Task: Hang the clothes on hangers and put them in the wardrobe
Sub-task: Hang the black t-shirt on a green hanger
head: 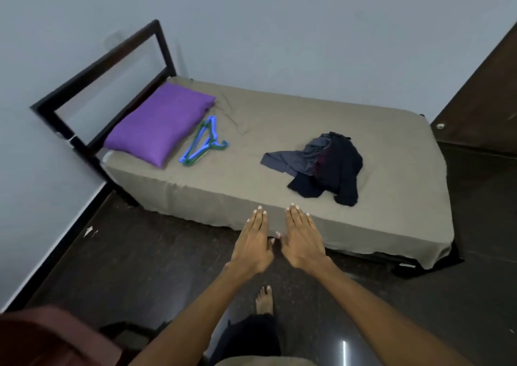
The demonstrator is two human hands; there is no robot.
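Reaching forward over the dark floor, the left hand (pixel 253 242) and right hand (pixel 300 241) are held flat side by side, palms down, fingers straight, holding nothing; they hover just short of the bed (pixel 251 197). A bare foot (pixel 264 300) stands below them. Farther on, the clothes (pixel 326 165) lie in a dark crumpled pile on the sheet, right of centre, untouched. Well to their left, the hangers (pixel 202 143), blue and green and stacked together, lie just beside the purple pillow (pixel 159 123) at the headboard (pixel 95 85). No wardrobe is plainly in view; the brown panel at far right could be a door. The job looks unstarted. A sound first move would be to step closer, lift one garment free of the pile, shake it open, then fetch a single hanger.
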